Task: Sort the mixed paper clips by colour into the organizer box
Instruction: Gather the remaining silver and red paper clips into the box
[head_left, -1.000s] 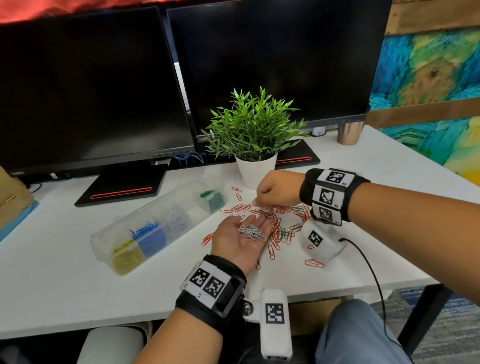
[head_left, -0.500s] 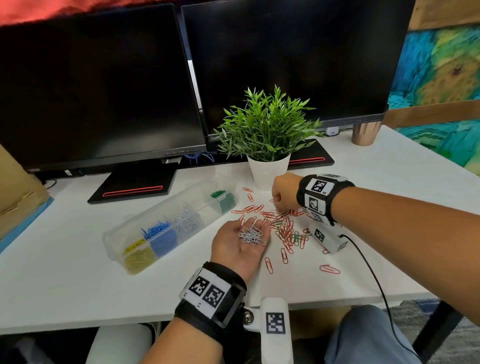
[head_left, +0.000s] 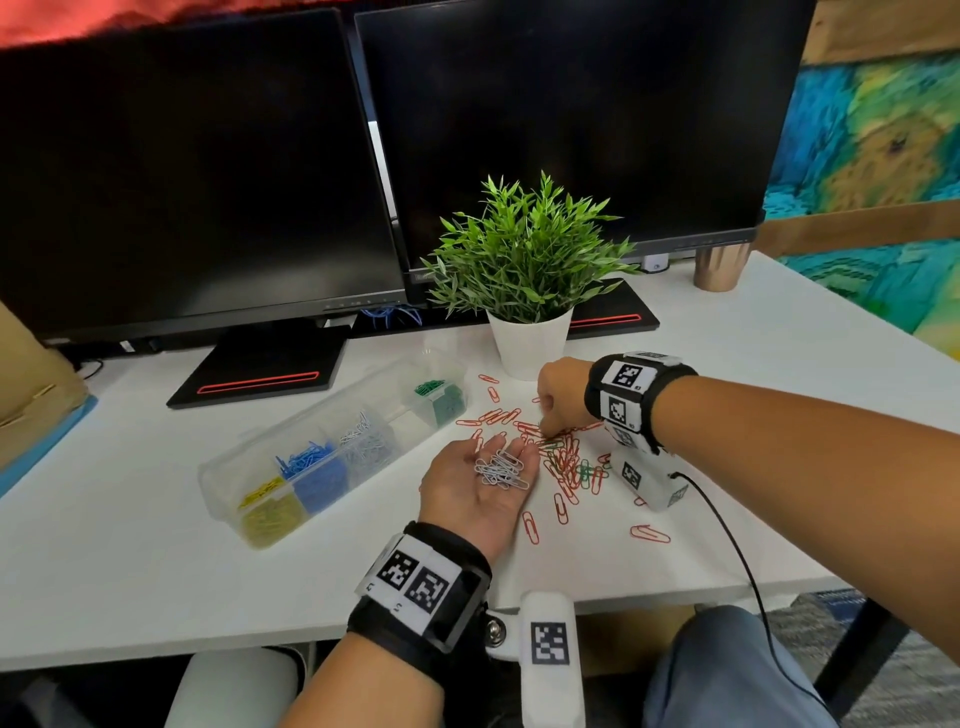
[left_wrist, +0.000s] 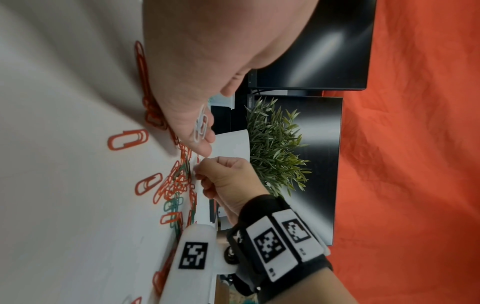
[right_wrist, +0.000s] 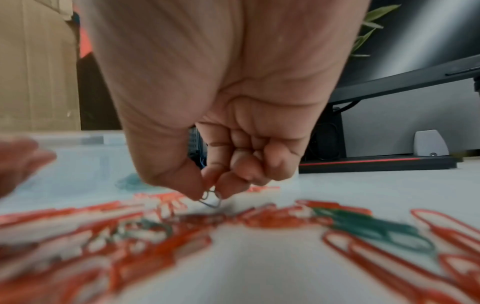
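My left hand (head_left: 478, 483) lies palm up on the white desk, fingers relaxed, with a small heap of white paper clips (head_left: 500, 468) resting in the palm; a white clip (left_wrist: 201, 123) shows on it in the left wrist view. My right hand (head_left: 558, 397) hovers over the mixed pile of red and green clips (head_left: 563, 457), fingers curled down. In the right wrist view thumb and forefinger pinch a pale clip (right_wrist: 210, 198) just above the pile. The clear organizer box (head_left: 332, 452) lies to the left, holding yellow, blue, white and green clips in separate compartments.
A potted plant (head_left: 527, 291) in a white pot stands just behind the pile. Two dark monitors (head_left: 571, 119) with black stands fill the back. A copper cup (head_left: 719, 267) stands back right. A cardboard box (head_left: 31, 395) sits at the left edge. Loose red clips (head_left: 649, 532) lie near the front.
My right hand has stayed over the pile, picking among the clips. The left hand keeps still with its heap of white clips. The view shifted slightly.
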